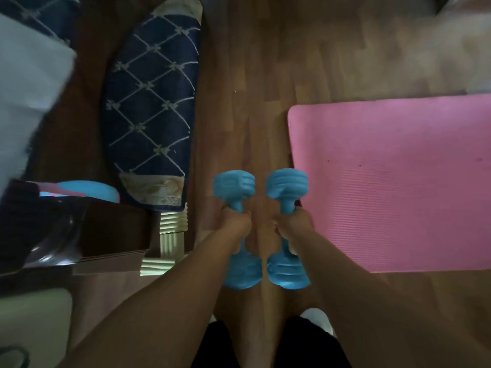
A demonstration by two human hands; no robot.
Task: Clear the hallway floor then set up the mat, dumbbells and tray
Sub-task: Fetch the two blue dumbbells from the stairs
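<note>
No readable text, label, brand, number or sign anywhere in view. Ridged moulding only on the ends of the two light-blue plastic dumbbells (233,185), nothing legible there. Plain ribbed surface on the pink foam mat (393,181), with a few dark specks but no print. Woven diamond lattice with small flower shapes on the navy-blue patterned cloth (151,102), pattern only, no lettering.
</note>
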